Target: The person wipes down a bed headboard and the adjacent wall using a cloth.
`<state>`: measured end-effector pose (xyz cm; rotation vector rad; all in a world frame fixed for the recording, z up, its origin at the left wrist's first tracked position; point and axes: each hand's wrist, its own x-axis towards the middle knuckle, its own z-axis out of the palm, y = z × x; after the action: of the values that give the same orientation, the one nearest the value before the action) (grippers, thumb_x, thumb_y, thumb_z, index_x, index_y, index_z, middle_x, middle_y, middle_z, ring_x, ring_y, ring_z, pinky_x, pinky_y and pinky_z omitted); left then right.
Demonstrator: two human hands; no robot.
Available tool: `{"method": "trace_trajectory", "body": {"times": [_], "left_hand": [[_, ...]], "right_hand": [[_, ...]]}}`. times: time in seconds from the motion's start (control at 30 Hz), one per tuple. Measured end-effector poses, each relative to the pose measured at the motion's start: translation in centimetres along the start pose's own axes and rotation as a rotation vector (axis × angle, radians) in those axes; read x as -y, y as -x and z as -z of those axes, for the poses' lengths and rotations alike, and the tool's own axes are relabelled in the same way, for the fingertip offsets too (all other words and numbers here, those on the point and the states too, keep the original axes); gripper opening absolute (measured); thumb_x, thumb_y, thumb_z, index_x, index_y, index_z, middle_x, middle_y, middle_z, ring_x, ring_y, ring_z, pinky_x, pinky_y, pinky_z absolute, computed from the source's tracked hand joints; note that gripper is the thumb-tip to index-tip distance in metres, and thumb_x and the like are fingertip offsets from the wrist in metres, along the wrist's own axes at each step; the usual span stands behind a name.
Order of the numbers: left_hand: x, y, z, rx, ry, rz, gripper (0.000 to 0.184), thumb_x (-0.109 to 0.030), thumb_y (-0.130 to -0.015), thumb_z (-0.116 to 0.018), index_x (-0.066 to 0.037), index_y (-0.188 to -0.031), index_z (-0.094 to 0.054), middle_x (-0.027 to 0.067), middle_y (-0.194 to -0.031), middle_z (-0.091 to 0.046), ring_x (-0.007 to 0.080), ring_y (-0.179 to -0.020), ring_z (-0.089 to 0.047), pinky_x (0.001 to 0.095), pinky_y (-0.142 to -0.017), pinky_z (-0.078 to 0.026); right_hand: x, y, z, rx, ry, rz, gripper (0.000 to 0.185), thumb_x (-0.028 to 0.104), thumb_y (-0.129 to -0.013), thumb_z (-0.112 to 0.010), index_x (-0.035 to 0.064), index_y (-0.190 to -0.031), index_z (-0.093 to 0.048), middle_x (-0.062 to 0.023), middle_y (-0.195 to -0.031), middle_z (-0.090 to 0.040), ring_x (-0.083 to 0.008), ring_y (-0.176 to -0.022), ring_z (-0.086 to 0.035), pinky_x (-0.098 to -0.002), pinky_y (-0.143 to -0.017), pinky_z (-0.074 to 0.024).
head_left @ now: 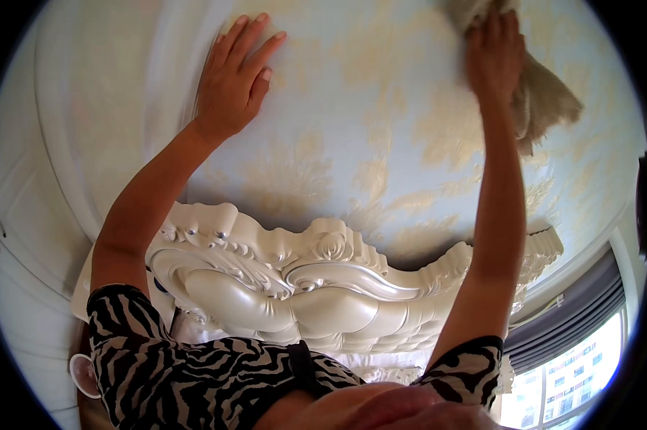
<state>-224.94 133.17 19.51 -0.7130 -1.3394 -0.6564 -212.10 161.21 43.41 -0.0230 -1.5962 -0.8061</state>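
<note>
My left hand (232, 80) lies flat with fingers spread against the patterned wall (359, 86), near the edge of a pale moulding. At the upper right, my right hand (494, 57) is closed on a beige cloth (542, 100) held against the same wall. Part of the cloth shows above the fingers, and the rest hangs down beside the wrist. The wall is light blue with yellowish leaf and flower shapes. Both arms are raised, and the right hand is slightly blurred.
Below the hands stands a carved, cream tufted headboard (331, 308). White cabinet doors (22, 215) with dark handles are at the left. A grey curtain (574, 322) hangs by a bright window (571, 380) at the lower right. A round white object (85, 375) is at the lower left.
</note>
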Motion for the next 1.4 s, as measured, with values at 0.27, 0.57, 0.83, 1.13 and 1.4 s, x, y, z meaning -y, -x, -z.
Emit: {"method": "trace_trajectory", "body": {"times": [0.27,0.57,0.83,1.13,1.4], "left_hand": [[-0.2,-0.2,-0.8,-0.063,0.009,-0.091,0.043,-0.011,-0.099,-0.047,-0.012,-0.141,-0.057,0.0102,-0.154,-0.045,0.035,-0.141,-0.039,0.0466,-0.117,-0.03],[-0.7,-0.3,-0.2,0.03,-0.119,-0.082,0.042,-0.017,-0.103,-0.039,0.001,-0.137,-0.055,0.0234,-0.153,-0.042,0.0436,-0.142,-0.037,0.0528,-0.117,-0.028],[-0.6,-0.2,-0.1,0.035,-0.139,-0.076,0.043,-0.019,-0.103,-0.038,0.002,-0.138,-0.054,0.0235,-0.154,-0.04,0.0451,-0.142,-0.036,0.0531,-0.117,-0.028],[-0.2,-0.2,-1.4,-0.06,-0.029,-0.152,0.045,-0.015,-0.1,-0.046,-0.012,-0.144,-0.053,0.0102,-0.155,-0.044,0.0349,-0.142,-0.037,0.0459,-0.118,-0.027],[0.1,0.0,-1.7,-0.048,-0.037,-0.157,0.044,-0.02,-0.103,-0.043,-0.01,-0.144,-0.053,0.0133,-0.154,-0.044,0.0363,-0.142,-0.037,0.0493,-0.118,-0.025]], "right_hand": [[7.6,29.7,1.9,0.573,-0.598,0.942,0.058,0.027,-0.094,-0.061,0.0251,-0.15,-0.045,0.0042,-0.163,-0.032,-0.0163,-0.152,-0.024,-0.0467,-0.123,-0.0145],[-7.2,14.3,0.2,-0.076,-0.347,0.473,0.042,0.031,-0.094,-0.058,0.0075,-0.129,-0.061,-0.0245,-0.144,-0.049,-0.0425,-0.131,-0.046,-0.0541,-0.109,-0.0327],[-9.2,13.2,-3.2,-0.156,-0.071,0.094,0.055,0.036,-0.094,-0.059,0.0138,-0.144,-0.052,-0.0169,-0.146,-0.048,-0.037,-0.139,-0.04,-0.0596,-0.107,-0.0328],[0.0,35.1,3.4,0.414,-0.272,0.953,0.036,0.036,-0.084,-0.062,0.026,-0.119,-0.065,0.004,-0.156,-0.041,-0.0238,-0.151,-0.026,-0.0537,-0.122,-0.0132],[-35.8,22.6,-10.1,0.018,0.067,-0.551,0.058,0.032,-0.105,-0.044,0.0022,-0.154,-0.034,-0.0175,-0.159,-0.034,-0.0341,-0.148,-0.029,-0.0477,-0.121,-0.0239]]}}
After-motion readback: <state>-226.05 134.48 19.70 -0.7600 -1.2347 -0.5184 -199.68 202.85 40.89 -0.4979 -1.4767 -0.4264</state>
